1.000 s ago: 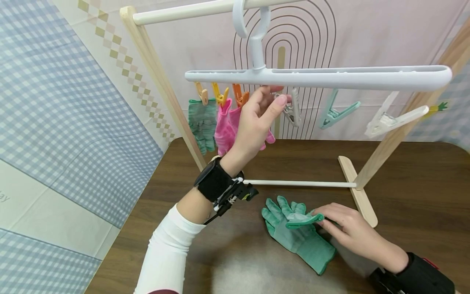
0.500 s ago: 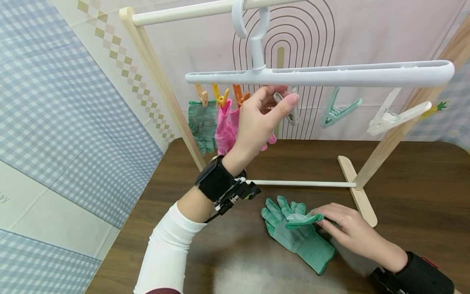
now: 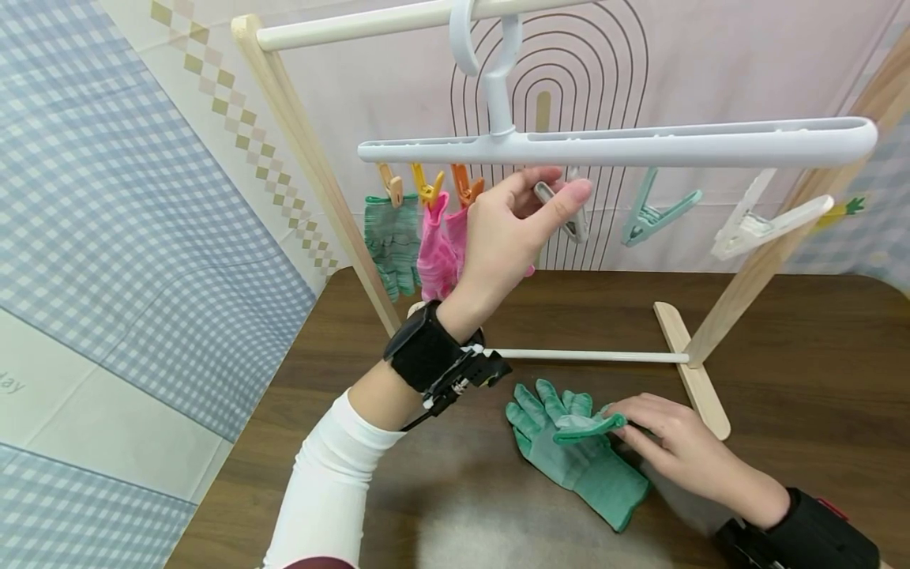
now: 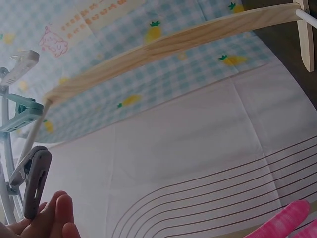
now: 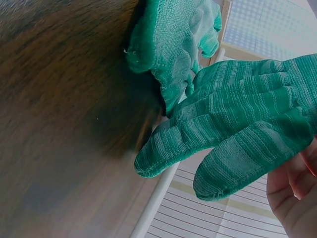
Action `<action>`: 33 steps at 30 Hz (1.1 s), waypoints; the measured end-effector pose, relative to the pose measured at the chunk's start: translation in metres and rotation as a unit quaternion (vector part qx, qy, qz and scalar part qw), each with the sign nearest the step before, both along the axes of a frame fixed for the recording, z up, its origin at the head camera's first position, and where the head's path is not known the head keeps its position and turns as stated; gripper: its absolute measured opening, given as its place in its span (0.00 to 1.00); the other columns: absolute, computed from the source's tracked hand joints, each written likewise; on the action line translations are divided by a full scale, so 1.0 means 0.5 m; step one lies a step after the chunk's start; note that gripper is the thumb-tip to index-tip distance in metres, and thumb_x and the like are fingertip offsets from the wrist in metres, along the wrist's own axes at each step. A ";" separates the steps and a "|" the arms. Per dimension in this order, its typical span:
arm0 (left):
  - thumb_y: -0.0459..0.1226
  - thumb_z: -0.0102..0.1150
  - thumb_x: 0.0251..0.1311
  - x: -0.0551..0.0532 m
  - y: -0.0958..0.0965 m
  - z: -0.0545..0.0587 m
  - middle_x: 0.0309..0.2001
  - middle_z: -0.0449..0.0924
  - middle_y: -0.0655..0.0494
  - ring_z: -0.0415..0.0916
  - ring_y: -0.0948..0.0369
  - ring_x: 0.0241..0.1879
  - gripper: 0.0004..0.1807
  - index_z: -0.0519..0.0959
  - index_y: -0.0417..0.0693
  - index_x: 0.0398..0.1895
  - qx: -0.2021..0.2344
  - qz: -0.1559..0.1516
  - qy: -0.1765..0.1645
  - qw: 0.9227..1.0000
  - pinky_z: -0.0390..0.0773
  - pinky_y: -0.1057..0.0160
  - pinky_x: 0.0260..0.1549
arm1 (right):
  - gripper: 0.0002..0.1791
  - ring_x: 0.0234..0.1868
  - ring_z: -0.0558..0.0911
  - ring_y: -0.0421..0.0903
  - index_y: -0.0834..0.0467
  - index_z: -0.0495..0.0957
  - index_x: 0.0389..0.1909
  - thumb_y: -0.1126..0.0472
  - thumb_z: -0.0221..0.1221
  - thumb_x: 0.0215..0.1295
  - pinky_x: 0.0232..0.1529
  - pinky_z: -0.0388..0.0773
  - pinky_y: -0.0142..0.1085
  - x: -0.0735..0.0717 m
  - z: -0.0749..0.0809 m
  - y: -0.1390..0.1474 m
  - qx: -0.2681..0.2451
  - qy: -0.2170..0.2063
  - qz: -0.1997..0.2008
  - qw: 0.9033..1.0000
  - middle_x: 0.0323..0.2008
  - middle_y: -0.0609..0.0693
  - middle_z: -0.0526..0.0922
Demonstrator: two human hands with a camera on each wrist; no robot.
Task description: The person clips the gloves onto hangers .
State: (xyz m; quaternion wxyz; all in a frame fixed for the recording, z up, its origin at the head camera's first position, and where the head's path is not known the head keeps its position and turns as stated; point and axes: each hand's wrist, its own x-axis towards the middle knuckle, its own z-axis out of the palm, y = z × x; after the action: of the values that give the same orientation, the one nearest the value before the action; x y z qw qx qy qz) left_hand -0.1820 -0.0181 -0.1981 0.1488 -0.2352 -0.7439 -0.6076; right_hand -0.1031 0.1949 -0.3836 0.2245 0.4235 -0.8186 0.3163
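My left hand (image 3: 508,233) is raised under the white hanger (image 3: 675,148). Its thumb and fingers pinch the grey clothespin (image 3: 581,225) hanging there; in the left wrist view, fingertips meet the lower end of this clothespin (image 4: 37,181). Low at the right, my right hand (image 3: 678,446) pinches the cuff of a green knitted glove (image 3: 586,427). Under it a second green glove (image 3: 607,486) lies flat on the table. The right wrist view shows the held glove (image 5: 233,109) with its fingers spread; part of my right hand (image 5: 297,198) is out of that view.
A mint clothespin (image 3: 652,225) and a white clothespin (image 3: 742,235) hang farther right. Pink gloves (image 3: 437,253) and a striped green glove (image 3: 392,245) hang from clothespins at left. The wooden rack (image 3: 320,182) stands on the brown table (image 3: 817,356), with patterned cloth behind.
My left hand has shifted slightly right, its thumb coming farther over the grey clothespin. The right hand and the green gloves have stayed put.
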 end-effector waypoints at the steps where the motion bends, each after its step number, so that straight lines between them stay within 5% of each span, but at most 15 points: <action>1: 0.43 0.60 0.51 0.001 0.000 0.001 0.24 0.76 0.55 0.68 0.63 0.21 0.18 0.75 0.44 0.43 -0.002 0.002 0.000 1.000 0.65 0.72 0.21 | 0.11 0.35 0.73 0.30 0.55 0.77 0.38 0.68 0.60 0.52 0.35 0.66 0.18 0.000 0.000 0.000 0.004 0.001 -0.002 1.000 0.34 0.40 0.78; 16: 0.45 0.59 0.52 0.002 0.003 0.010 0.18 0.69 0.56 0.64 0.61 0.18 0.16 0.74 0.45 0.39 -0.019 0.014 0.008 1.000 0.59 0.70 0.13 | 0.13 0.34 0.73 0.32 0.57 0.77 0.37 0.70 0.61 0.49 0.34 0.66 0.18 0.003 -0.003 -0.004 -0.008 -0.005 0.000 1.000 0.33 0.43 0.78; 23: 0.45 0.56 0.54 0.004 0.003 0.011 0.16 0.67 0.57 0.64 0.61 0.18 0.13 0.75 0.46 0.36 -0.023 0.023 0.012 0.999 0.59 0.70 0.14 | 0.08 0.36 0.73 0.29 0.55 0.77 0.37 0.65 0.58 0.55 0.36 0.67 0.19 0.006 0.003 -0.006 0.011 0.000 -0.008 1.000 0.35 0.37 0.78; 33: 0.45 0.56 0.54 0.002 0.005 0.010 0.21 0.73 0.56 0.66 0.63 0.22 0.12 0.75 0.46 0.36 -0.018 0.019 0.007 1.000 0.62 0.73 0.18 | 0.13 0.37 0.74 0.32 0.56 0.78 0.37 0.70 0.61 0.49 0.38 0.67 0.18 0.006 -0.003 -0.007 -0.003 -0.004 -0.003 1.000 0.34 0.41 0.79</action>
State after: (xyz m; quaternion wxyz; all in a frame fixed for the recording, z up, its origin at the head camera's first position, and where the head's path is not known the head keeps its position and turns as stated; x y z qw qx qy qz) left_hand -0.1809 -0.0158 -0.1931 0.1610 -0.2280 -0.7580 -0.5895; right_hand -0.1002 0.1916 -0.3849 0.2230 0.4192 -0.8199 0.3198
